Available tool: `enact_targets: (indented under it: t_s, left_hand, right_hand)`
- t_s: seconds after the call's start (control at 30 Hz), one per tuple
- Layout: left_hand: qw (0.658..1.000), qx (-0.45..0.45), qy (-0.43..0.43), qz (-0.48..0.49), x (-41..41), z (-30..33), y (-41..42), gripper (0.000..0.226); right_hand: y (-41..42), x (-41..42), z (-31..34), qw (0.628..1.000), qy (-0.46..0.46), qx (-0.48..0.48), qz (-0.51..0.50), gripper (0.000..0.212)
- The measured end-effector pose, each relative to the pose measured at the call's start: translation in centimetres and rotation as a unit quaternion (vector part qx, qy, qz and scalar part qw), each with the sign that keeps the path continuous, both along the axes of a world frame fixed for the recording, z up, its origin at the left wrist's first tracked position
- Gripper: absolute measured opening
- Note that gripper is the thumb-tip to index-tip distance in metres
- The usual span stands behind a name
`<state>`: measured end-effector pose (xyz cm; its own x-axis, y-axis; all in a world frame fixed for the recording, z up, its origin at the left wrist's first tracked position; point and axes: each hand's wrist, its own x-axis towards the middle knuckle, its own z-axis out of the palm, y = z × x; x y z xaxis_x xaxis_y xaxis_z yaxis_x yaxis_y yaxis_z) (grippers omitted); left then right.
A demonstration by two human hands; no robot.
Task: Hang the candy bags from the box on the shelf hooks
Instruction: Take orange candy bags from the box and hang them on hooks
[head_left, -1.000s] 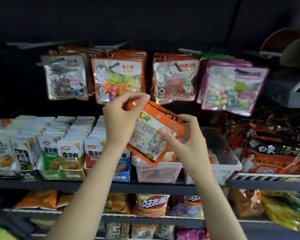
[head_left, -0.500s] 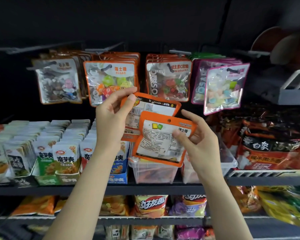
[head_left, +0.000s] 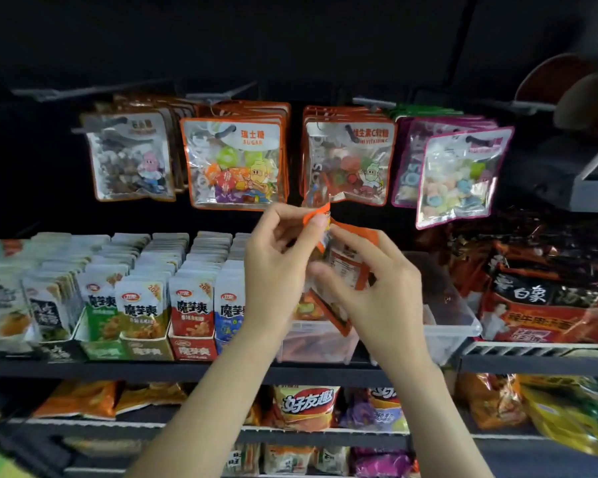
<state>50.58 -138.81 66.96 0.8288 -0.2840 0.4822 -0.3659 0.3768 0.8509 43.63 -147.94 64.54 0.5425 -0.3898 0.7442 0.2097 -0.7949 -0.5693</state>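
Note:
My left hand (head_left: 279, 257) pinches the top corner of an orange-edged candy bag (head_left: 316, 215), just below the hanging rows. My right hand (head_left: 370, 288) grips another orange candy bag (head_left: 351, 257), its printed back towards me, tilted and partly hidden by my fingers. Both hands meet above a clear plastic box (head_left: 311, 339) on the middle shelf, which holds more orange bags. Above, several candy bags hang on shelf hooks: a brown stack (head_left: 132, 157), an orange "SUGAR" stack (head_left: 235, 163), an orange vitamin stack (head_left: 349, 160) and a pink stack (head_left: 460, 174).
Small snack packs (head_left: 145, 305) fill display cartons left of the box. A second clear box (head_left: 456, 322) sits to the right, beside large dark red bags (head_left: 546, 305). Chip bags (head_left: 304, 407) lie on the lower shelf. A grey tray (head_left: 594, 181) juts out at upper right.
The two bags, held apart and flat half a second ago, are now brought together edge-on between my hands. The view has shifted a little lower and left.

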Motion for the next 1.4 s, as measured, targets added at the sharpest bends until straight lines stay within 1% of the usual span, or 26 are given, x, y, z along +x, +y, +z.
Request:
enact_targets:
  t_s: [0.03,0.07,0.1,0.17,0.2,0.23,0.3,0.37,0.4,0.47,0.53,0.57,0.63,0.7,0.77,0.8,0.87,0.9,0.97,1.0,1.03,1.1,1.17,1.27,1.33,1.4]
  left_hand:
    - [1.000,-0.002,0.018,-0.025,0.1,0.2,0.1,0.014]
    - [0.999,0.002,0.025,-0.045,0.2,0.4,0.3,0.014]
    - [0.997,0.011,0.026,-0.068,0.3,0.7,0.5,0.013]
    - [0.993,0.046,-0.003,-0.108,0.5,1.1,1.0,0.005]
    - [0.991,0.066,-0.026,-0.114,0.6,1.4,1.3,0.008]
    - [0.990,0.077,-0.045,-0.108,0.8,1.5,1.6,0.012]
    - [0.993,0.068,-0.098,-0.026,1.5,1.6,2.4,0.010]
    - [0.987,0.063,-0.130,0.068,2.4,1.1,3.1,0.015]
    - [0.987,0.063,-0.118,0.086,2.7,0.7,3.3,0.019]
    - [0.992,0.076,-0.074,0.071,2.8,-0.3,3.5,0.028]
    - [0.992,0.101,-0.053,0.047,2.7,-1.0,3.5,0.040]
    - [0.989,0.122,-0.073,0.048,2.7,-1.1,3.5,0.046]
    - [0.966,0.193,-0.164,0.056,2.9,-0.7,3.7,0.058]
    - [0.930,0.285,-0.233,0.016,3.2,0.5,3.9,0.069]
    - [0.905,0.342,-0.253,-0.026,3.3,1.5,3.9,0.061]
    - [0.905,0.341,-0.254,-0.028,3.4,1.7,4.0,0.054]
    - [0.928,0.299,-0.223,-0.002,3.4,1.5,4.4,0.045]
    - [0.948,0.259,-0.184,0.021,3.4,1.1,4.6,0.042]
    - [0.989,0.124,-0.056,0.062,3.2,0.2,5.0,0.035]
    - [0.996,0.045,0.015,0.076,3.0,-0.1,5.1,0.032]
    - [0.994,-0.019,0.069,0.079,2.7,-0.4,5.1,0.030]
    - [0.985,-0.082,0.126,0.082,1.9,-0.7,4.7,0.028]
    - [0.979,-0.114,0.149,0.081,1.2,-0.8,4.3,0.029]
    - [0.977,-0.149,0.141,0.063,0.4,-1.1,4.3,0.035]
    - [0.980,-0.145,0.126,0.060,0.5,-1.3,5.0,0.038]
    - [0.987,-0.113,0.079,0.083,1.4,-1.5,6.5,0.045]
  right_hand:
    - [0.0,-0.1,-0.1,1.000,0.017,-0.012,0.003,0.055]
    - [0.0,-0.2,-0.1,0.999,0.025,-0.024,-0.003,0.059]
    - [-0.2,-0.3,-0.1,0.999,0.019,-0.034,-0.016,0.055]
    - [-0.7,-0.4,-0.1,0.998,-0.025,-0.038,-0.042,0.031]
    - [-1.0,-0.5,0.0,0.997,-0.047,-0.021,-0.051,0.017]
    - [-1.3,-0.6,0.2,0.997,-0.056,0.020,-0.049,0.013]
    - [-1.8,-0.9,0.3,0.984,-0.054,0.169,-0.011,0.022]
    - [-2.1,-1.2,0.3,0.944,-0.062,0.320,0.045,0.016]
    - [-2.2,-1.3,0.2,0.927,-0.059,0.365,0.064,0.013]
    - [-2.3,-1.4,0.0,0.910,-0.053,0.404,0.076,0.011]
    - [-2.4,-1.4,0.0,0.913,-0.051,0.399,0.073,0.010]
    - [-2.5,-1.3,0.0,0.923,-0.046,0.375,0.067,0.010]
    - [-2.5,-1.3,0.2,0.954,-0.030,0.293,0.063,0.013]
    - [-2.3,-1.4,0.6,0.972,-0.016,0.221,0.076,0.020]
    - [-2.2,-1.4,0.9,0.977,-0.011,0.198,0.080,0.020]
    - [-2.3,-1.5,0.9,0.977,-0.011,0.199,0.074,0.016]
    - [-2.6,-1.6,0.7,0.971,-0.018,0.232,0.061,0.009]
    - [-2.9,-1.7,0.5,0.965,-0.021,0.256,0.058,0.009]
    - [-3.1,-1.7,0.0,0.955,-0.017,0.290,0.059,0.013]
    - [-2.8,-1.6,-0.1,0.953,-0.005,0.297,0.064,0.016]
    - [-2.4,-1.3,-0.2,0.952,0.008,0.297,0.070,0.019]
    - [-1.4,-0.4,-0.2,0.952,0.035,0.290,0.089,0.028]
    - [-0.6,0.7,0.2,0.949,0.062,0.289,0.112,0.029]
    - [0.3,2.1,0.8,0.936,0.076,0.314,0.137,0.021]
    - [0.7,2.7,1.0,0.923,0.051,0.351,0.148,0.013]
    - [0.8,3.1,1.6,0.918,0.021,0.366,0.154,0.005]
